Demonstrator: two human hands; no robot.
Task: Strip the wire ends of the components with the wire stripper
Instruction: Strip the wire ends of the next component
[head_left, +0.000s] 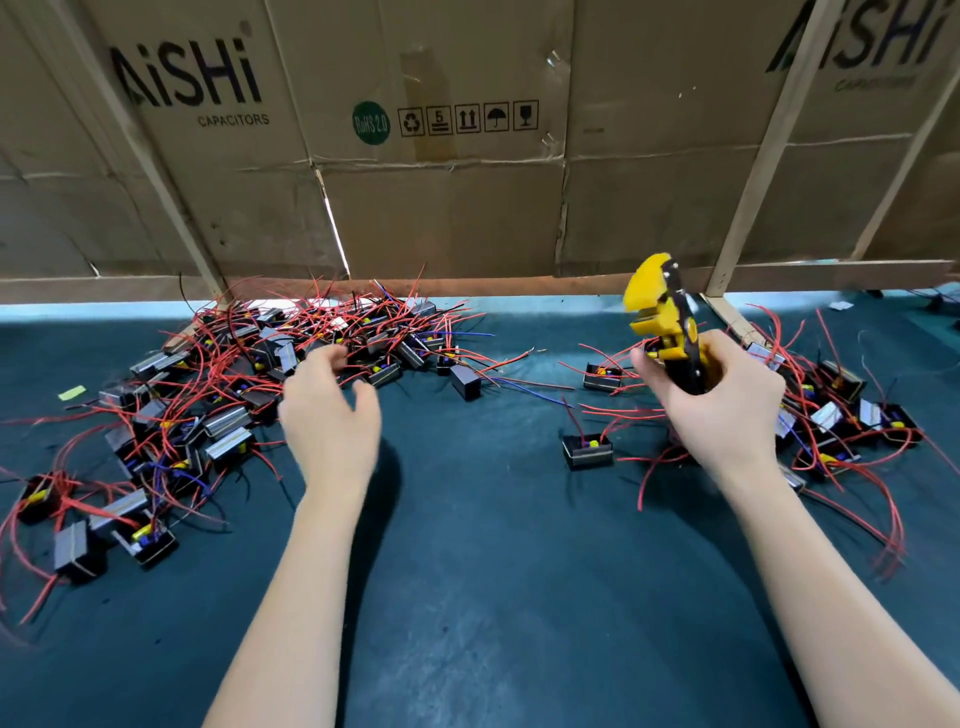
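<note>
Dark green mat (483, 571) | left hand (330, 415) spread – right hand (722, 410) gripping wire stripper (670, 322) | cardboard wall (467, 208) behind

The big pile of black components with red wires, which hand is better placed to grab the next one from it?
Left. The left hand is free at the pile; the right hand grips the yellow wire stripper.

wire stripper (670, 322) handles hidden inside right hand (719, 400), left hand (332, 410) motion-blurred, cardboard lettering (857, 41) cropped
</note>
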